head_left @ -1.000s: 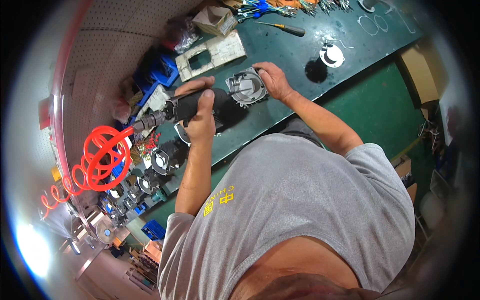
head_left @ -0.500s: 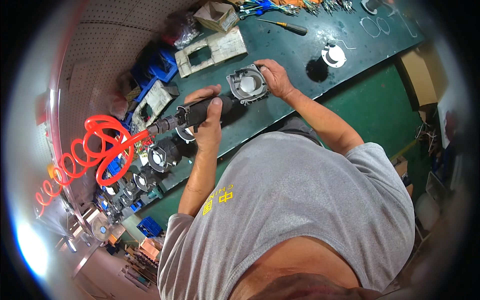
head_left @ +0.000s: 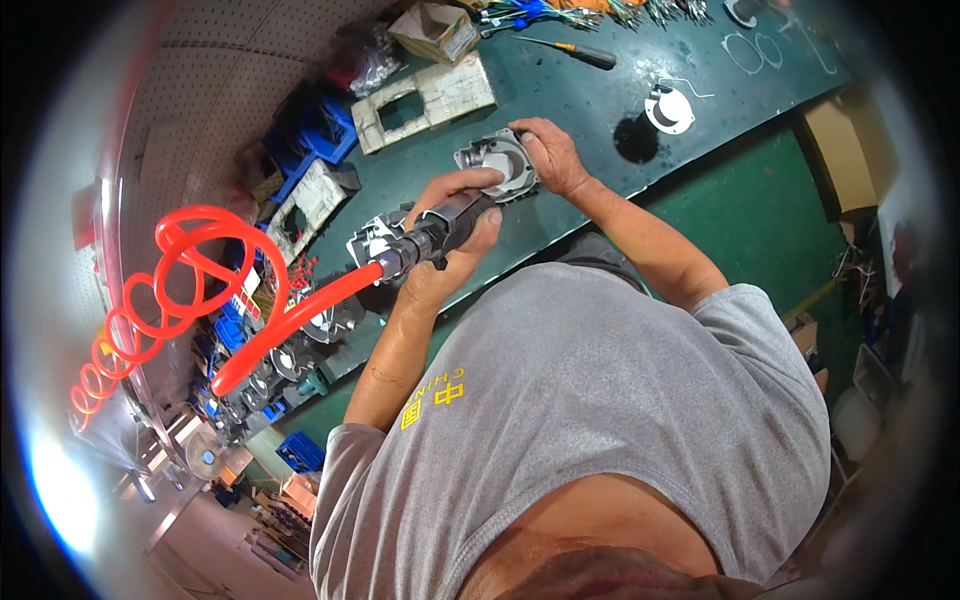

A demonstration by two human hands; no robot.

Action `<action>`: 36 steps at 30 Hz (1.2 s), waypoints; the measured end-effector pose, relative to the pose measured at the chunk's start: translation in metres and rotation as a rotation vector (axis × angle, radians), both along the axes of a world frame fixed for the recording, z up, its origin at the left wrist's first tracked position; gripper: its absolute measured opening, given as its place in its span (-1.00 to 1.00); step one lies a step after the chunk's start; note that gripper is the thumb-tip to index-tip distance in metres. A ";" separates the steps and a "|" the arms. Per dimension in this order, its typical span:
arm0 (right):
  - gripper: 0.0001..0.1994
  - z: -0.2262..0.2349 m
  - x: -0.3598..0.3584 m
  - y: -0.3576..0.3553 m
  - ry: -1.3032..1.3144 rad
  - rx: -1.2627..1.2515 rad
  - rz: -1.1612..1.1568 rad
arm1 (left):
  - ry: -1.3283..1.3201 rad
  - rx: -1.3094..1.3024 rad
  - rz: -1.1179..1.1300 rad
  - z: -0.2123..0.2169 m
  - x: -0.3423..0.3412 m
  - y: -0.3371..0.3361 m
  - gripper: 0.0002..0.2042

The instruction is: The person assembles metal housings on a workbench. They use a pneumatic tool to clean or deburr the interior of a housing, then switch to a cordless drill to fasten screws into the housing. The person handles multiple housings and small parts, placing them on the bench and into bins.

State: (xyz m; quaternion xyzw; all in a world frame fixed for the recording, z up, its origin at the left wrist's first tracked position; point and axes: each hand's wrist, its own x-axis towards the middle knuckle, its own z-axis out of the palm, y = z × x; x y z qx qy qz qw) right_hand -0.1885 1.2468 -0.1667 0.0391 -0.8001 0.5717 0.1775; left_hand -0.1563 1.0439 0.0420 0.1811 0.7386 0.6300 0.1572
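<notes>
My left hand [head_left: 468, 255] is wrapped round a black air-powered driver [head_left: 450, 222], one finger reaching forward over a grey cast-metal housing [head_left: 515, 168]. A red coiled hose [head_left: 320, 308] runs from the tool's rear end. The tool's front end points at the housing's near side; its tip is hidden by the hand. On the housing's right side, my right hand [head_left: 557, 162] grips the rim, with the fingers at its far corner. Inside the housing a pale round opening shows. A second metal housing [head_left: 372, 240] rests on the bench just left of my left hand.
A worn pale fixture block [head_left: 450, 95] with a cut-out lies beyond the housing on the green bench [head_left: 560, 100]. Blue bins [head_left: 325, 135] stand to its left. A screwdriver [head_left: 575, 50], wire bundles [head_left: 545, 18] and a white round part [head_left: 668, 110] lie farther off.
My left hand has brought the driver right and round, its tail now nearer me and its front at the housing. The hose swung along. My right hand and the housing stayed in place.
</notes>
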 end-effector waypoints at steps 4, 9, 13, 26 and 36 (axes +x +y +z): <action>-0.71 0.001 0.001 0.000 -0.005 0.004 -0.009 | 0.017 0.065 0.013 -0.005 -0.002 0.002 -0.72; -0.72 0.002 0.003 0.002 -0.012 0.038 0.015 | 0.126 0.144 0.038 -0.020 -0.003 0.006 -0.79; -0.72 0.001 -0.002 0.004 0.047 0.049 0.006 | 0.096 0.145 0.056 -0.015 0.002 0.011 -0.80; -0.72 0.009 0.001 0.005 0.022 0.013 0.053 | 0.123 0.197 0.267 -0.003 0.012 0.016 -0.76; -0.55 0.022 0.009 0.022 0.073 0.152 0.018 | -0.297 0.939 0.725 0.011 -0.119 -0.020 -0.84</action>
